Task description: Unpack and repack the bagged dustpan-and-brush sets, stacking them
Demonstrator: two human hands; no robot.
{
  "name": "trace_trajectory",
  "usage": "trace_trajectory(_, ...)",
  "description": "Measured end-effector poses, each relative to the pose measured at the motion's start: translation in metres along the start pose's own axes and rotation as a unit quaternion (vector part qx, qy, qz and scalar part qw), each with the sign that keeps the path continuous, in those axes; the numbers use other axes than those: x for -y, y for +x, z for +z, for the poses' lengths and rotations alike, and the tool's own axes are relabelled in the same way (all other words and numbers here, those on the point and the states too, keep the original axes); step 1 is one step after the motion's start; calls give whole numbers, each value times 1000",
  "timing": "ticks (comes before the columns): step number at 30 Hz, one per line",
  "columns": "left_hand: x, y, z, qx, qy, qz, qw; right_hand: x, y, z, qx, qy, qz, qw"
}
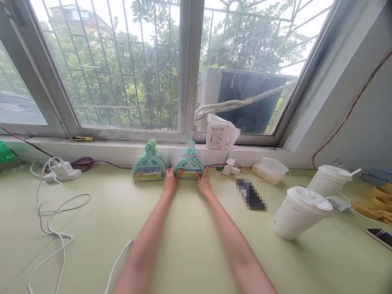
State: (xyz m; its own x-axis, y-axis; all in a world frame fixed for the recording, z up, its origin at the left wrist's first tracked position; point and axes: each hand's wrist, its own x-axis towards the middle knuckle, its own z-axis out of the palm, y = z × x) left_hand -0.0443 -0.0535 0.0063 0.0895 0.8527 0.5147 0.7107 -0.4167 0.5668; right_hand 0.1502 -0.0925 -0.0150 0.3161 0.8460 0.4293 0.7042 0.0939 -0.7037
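Two stacks of small teal dustpan-and-brush sets in clear wrapping stand upright at the back of the green table, against the wall under the window. Both my hands are at the right stack [189, 163]. My left hand [170, 180] holds its left side, close to the right edge of the left stack [149, 165]. On the other side, my right hand [204, 181] grips the right edge. My fingertips are partly hidden at the wrapping.
White cables and a power strip [63, 174] lie at the left. Right of my hands are a plug adapter [230, 167], a dark blurred item [251, 195], a tissue pack [270, 171], two white cups [301, 212] and a phone [379, 236].
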Motion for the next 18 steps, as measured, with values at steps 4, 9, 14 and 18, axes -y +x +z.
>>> trace_trajectory(4,-3,-8,-2,-17,2,5,1000,-3,-1,7,12,-1,19,1000)
trace_trajectory(9,-18,-20,-20,-144,45,40,988,-3,2,6,9,8,14,1000)
trace_trajectory(14,-7,-27,-59,-301,45,-96,948,9,-15,1,-79,34,38,996)
trace_trajectory(18,0,-55,-85,-290,30,-143,946,40,-66,-9,-84,1,49,995)
